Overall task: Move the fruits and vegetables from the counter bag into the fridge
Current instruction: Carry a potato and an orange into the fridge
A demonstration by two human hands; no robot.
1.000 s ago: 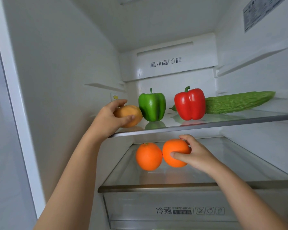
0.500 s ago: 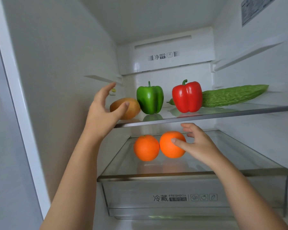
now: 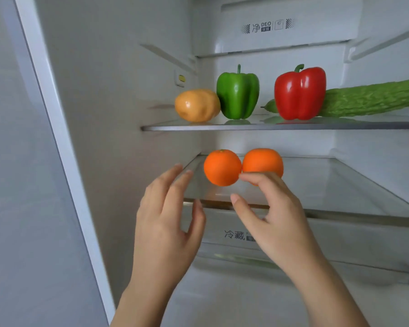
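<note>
Gourd (image 3: 373, 97) cut off rightward; empty, loose-fingered right hand (image 3: 279, 223) partly covers one orange (image 3: 262, 160); left hand (image 3: 165, 232) likewise empty.

Left hand: bare left hand (image 3: 168, 227) raised, back toward the camera, holding nothing.
Left fingers: fingers (image 3: 172, 182) nearly straight, pointing up and forward; thumb (image 3: 198, 220) spread to the side.
Right hand: bare right hand (image 3: 276, 227) raised beside the left hand, not touching it, holding nothing.
Right fingers: loosely bent, with the thumb stretched towards the left hand.
Forearms: bare left forearm (image 3: 137, 303) and bare right forearm (image 3: 328, 293) rise from the lower edge.
</note>
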